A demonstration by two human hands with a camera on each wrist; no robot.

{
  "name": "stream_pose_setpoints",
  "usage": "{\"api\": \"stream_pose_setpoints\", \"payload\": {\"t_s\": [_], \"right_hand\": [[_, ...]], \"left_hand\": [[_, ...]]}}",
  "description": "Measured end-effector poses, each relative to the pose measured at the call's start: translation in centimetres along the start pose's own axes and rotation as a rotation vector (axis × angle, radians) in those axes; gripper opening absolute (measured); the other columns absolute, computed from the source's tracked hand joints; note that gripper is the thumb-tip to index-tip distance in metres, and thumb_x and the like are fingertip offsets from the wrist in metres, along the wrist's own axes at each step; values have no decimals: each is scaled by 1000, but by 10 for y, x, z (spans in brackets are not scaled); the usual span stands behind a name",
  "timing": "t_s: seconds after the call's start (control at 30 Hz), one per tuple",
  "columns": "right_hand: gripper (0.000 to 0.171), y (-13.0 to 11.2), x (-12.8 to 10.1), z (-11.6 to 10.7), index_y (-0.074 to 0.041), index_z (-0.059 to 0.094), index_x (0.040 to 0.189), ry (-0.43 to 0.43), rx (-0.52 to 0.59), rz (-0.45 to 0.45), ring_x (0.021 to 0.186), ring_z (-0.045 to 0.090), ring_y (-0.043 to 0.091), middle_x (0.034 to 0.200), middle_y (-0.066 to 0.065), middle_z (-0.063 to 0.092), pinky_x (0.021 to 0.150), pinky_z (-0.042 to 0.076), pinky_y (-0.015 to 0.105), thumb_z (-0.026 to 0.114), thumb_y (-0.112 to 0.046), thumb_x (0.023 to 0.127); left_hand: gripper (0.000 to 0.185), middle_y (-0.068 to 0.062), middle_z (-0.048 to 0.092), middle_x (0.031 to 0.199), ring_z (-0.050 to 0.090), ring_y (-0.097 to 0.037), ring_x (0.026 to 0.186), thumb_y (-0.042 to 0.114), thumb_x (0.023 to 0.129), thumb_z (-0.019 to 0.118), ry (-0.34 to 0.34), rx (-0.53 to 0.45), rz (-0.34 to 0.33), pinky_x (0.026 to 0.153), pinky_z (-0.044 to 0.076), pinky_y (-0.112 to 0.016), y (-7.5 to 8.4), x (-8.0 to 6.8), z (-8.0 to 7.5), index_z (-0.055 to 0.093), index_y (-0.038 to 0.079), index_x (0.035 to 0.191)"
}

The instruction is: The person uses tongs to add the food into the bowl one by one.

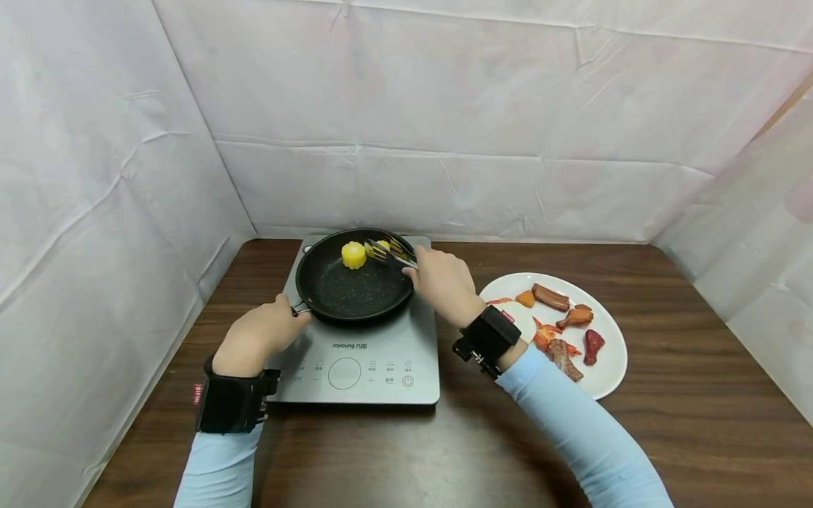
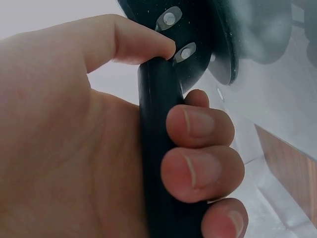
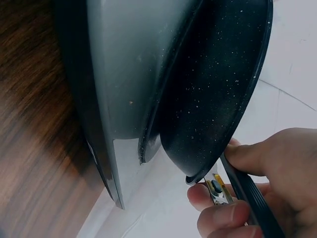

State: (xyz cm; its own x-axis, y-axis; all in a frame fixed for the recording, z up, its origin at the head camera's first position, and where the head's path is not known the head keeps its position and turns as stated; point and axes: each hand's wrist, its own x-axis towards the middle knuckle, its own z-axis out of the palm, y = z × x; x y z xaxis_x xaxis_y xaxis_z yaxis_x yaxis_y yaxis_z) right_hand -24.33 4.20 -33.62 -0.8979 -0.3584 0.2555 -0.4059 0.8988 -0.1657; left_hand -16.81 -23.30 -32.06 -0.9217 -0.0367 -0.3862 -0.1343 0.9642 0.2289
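Note:
A black speckled frying pan (image 1: pixel 352 286) is over the silver induction cooker (image 1: pixel 422 353). My left hand (image 1: pixel 260 337) grips its black handle (image 2: pixel 158 109), fingers wrapped round it and thumb near the rivets. In the head view, a yellow corn piece (image 1: pixel 353 255) stands toward the back of the pan, with a second corn piece (image 1: pixel 384 245) beside it, partly covered by the tongs (image 1: pixel 392 255). My right hand (image 1: pixel 444 282) holds these tongs at the pan's right rim. Its curled fingers and thumb show in the right wrist view, around the dark tongs handle (image 3: pixel 250 198).
An oval white plate (image 1: pixel 610 374) on the right holds a sausage (image 1: pixel 550 297), a drumstick (image 1: pixel 575 317), a dark red piece of food (image 1: pixel 593 346) and a browned meat piece (image 1: pixel 564 358). White sheeting (image 1: pixel 444 106) encloses the brown wooden table (image 1: pixel 673 339) at the back and sides.

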Motion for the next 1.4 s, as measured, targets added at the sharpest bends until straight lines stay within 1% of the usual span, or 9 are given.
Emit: {"api": "stream_pose_setpoints", "payload": {"t_s": [0.2, 0.37, 0.67, 0.93, 1.1, 1.4], "right_hand": [[30, -3, 1, 0, -5, 59, 97, 3, -22, -21, 59, 57, 25, 66, 6, 52, 51, 37, 34, 61, -35, 102], [31, -4, 3, 1, -5, 61, 101, 8, -51, -24, 59, 58, 25, 65, 6, 54, 50, 40, 35, 62, -36, 102], [36, -6, 3, 2, -4, 61, 104, -22, -45, 23, 66, 64, 29, 76, 9, 61, 56, 48, 40, 60, -39, 102], [42, -7, 2, 3, -1, 61, 109, -34, -31, 46, 71, 67, 33, 89, 13, 65, 60, 53, 45, 58, -42, 103], [43, -7, -1, 2, -1, 61, 110, -25, -12, 61, 73, 67, 32, 89, 11, 64, 60, 52, 45, 58, -43, 102], [43, -9, -6, -1, 0, 61, 106, -23, -20, 57, 74, 66, 32, 89, 12, 63, 59, 51, 45, 58, -43, 102]], "left_hand": [[81, -42, 50, 140, 63, -49, 114, 39, 105, 36, -1, 3, -7, 92, 51, -57, 0, -1, 0, 13, -23, 151], [80, -42, 45, 144, 58, -52, 122, 40, 106, 36, 1, 7, -7, 96, 49, -60, 1, -1, 1, 13, -22, 151], [81, -43, 44, 145, 57, -52, 123, 40, 106, 36, 0, 11, -8, 97, 48, -60, 2, -1, 0, 14, -23, 151], [79, -42, 48, 141, 61, -50, 118, 39, 106, 37, 4, 6, -6, 94, 50, -58, 2, -2, 1, 15, -23, 151], [80, -42, 47, 142, 60, -50, 119, 40, 106, 36, -4, 7, -7, 95, 50, -59, 2, -2, 0, 14, -22, 151], [80, -42, 46, 143, 59, -51, 121, 40, 107, 35, -11, 4, -8, 96, 49, -59, 2, -2, 0, 12, -23, 151]]}}
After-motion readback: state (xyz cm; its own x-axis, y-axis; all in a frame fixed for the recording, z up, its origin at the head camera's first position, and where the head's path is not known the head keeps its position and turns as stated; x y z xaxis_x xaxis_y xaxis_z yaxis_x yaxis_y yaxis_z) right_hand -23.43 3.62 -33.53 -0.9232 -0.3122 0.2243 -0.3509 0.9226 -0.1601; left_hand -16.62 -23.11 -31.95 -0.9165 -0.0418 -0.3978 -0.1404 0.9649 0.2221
